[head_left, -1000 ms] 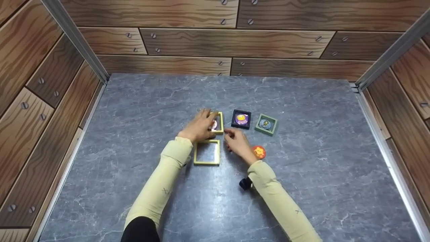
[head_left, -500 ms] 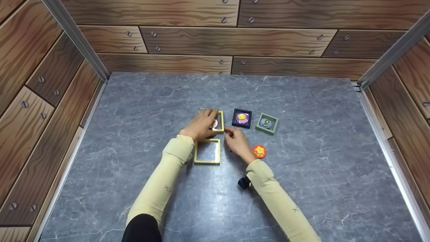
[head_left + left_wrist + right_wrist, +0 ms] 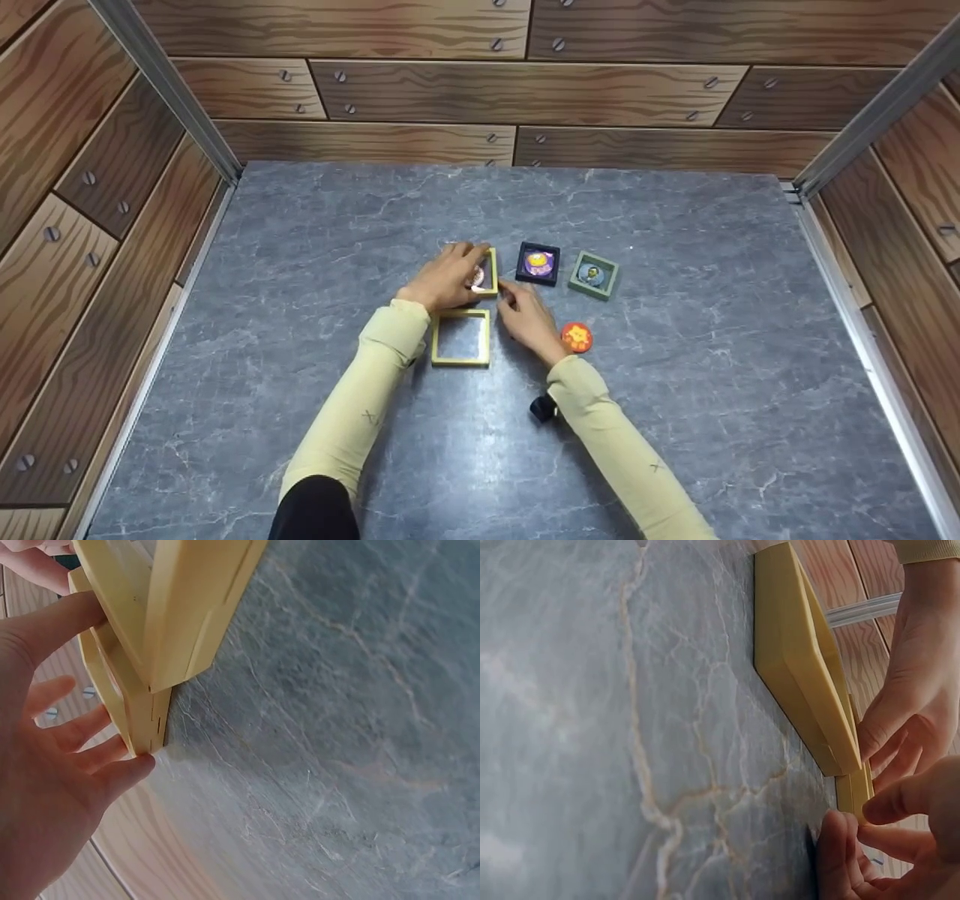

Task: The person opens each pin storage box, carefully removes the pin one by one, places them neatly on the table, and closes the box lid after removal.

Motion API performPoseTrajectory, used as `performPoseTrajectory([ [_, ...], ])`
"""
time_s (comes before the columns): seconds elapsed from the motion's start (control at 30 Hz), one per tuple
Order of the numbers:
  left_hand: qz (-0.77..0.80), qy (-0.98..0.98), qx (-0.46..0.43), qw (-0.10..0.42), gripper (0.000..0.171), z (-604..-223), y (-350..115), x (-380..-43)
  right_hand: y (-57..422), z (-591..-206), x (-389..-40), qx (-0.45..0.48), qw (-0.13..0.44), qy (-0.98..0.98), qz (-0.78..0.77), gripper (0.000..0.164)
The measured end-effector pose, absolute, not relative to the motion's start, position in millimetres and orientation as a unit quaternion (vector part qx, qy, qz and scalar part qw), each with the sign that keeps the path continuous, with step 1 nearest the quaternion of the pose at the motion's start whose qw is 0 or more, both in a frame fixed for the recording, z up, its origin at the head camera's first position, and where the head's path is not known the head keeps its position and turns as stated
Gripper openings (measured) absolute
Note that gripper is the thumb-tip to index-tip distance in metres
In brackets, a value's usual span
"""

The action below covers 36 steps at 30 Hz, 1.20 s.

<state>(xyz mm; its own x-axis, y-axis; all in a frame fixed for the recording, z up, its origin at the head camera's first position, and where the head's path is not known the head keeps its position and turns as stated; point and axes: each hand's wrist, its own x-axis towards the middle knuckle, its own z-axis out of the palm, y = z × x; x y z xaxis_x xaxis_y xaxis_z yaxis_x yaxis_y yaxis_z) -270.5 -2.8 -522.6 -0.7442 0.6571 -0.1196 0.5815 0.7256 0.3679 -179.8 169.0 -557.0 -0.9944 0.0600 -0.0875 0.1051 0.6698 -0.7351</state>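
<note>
In the head view my left hand [image 3: 442,277] spreads over a yellow display frame [image 3: 494,271], gripping it with the thumb at its near side and the fingers around the left. A round badge [image 3: 478,280] shows inside, partly hidden by that hand. My right hand [image 3: 529,315] has its thumb and index finger pinching the same frame's near right corner. In the right wrist view that frame's end [image 3: 851,795] meets the fingertips. Just nearer lies a second yellow frame [image 3: 461,365] with a clear pane; it looms large in the left wrist view.
To the right of the hands lie a black frame [image 3: 538,283] with a purple and yellow badge and a green frame [image 3: 615,280] with a blue badge. An orange badge [image 3: 577,337] with a yellow star lies beside the right wrist. Wood-patterned walls [image 3: 420,90] surround the grey marbled tabletop [image 3: 675,360].
Both hands stay at the same yellow frame. The right fingertips have edged slightly away from me along its right side; the other things lie as before.
</note>
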Motion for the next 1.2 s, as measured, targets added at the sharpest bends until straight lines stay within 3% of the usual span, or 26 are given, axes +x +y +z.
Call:
performPoseTrajectory([
  [0.27,0.161,0.917,0.341,0.131,0.086,-522,-3,-268,175,-567,-181,0.045,0.007,0.91,-0.411,0.054],
  [0.63,0.205,0.898,0.357,0.157,0.097,-519,-13,-268,184,-550,-183,0.071,0.109,0.804,-0.58,0.044],
  [0.8,0.217,0.891,0.367,0.154,0.098,-516,-16,-265,185,-551,-186,0.09,0.106,0.757,-0.638,0.035],
  [1.2,0.238,0.886,0.373,0.14,0.113,-508,-13,-255,186,-551,-185,0.128,0.086,0.698,-0.7,0.035],
])
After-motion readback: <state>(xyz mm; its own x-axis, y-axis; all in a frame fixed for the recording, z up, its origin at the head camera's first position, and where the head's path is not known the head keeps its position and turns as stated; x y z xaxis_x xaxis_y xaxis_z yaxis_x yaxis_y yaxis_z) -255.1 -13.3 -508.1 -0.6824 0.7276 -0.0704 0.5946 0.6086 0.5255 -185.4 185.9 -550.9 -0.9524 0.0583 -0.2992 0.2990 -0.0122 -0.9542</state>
